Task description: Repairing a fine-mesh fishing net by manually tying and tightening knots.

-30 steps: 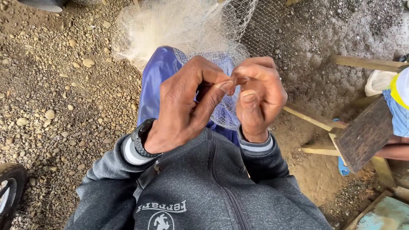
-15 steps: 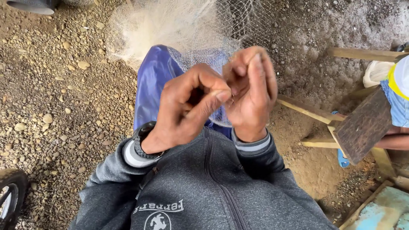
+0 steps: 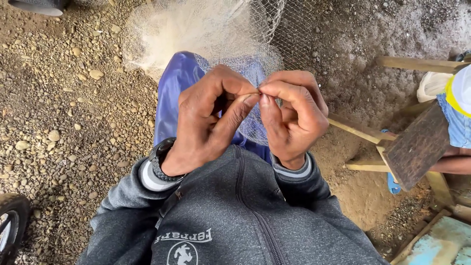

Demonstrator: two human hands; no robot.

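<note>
A fine, pale fishing net (image 3: 206, 29) lies bunched over my blue-trousered lap and spreads away across the gravel. My left hand (image 3: 208, 122) and my right hand (image 3: 294, 115) meet in front of my chest, fingertips touching. Both pinch a thin strand of the net between thumb and forefinger. The pinched strand itself is too thin to make out clearly. I wear a dark band on my left wrist and a grey zipped jacket.
Pebbly gravel (image 3: 64, 113) covers the ground at left, sandy soil at right. A wooden stool (image 3: 417, 147) stands at right, with another person's arm and blue garment (image 3: 458, 122) beside it. A tyre (image 3: 10, 221) shows at the lower left corner.
My right hand, which was raised with its fingers curled over, has come down level with the left. The fingertips of both hands now meet on the net strand.
</note>
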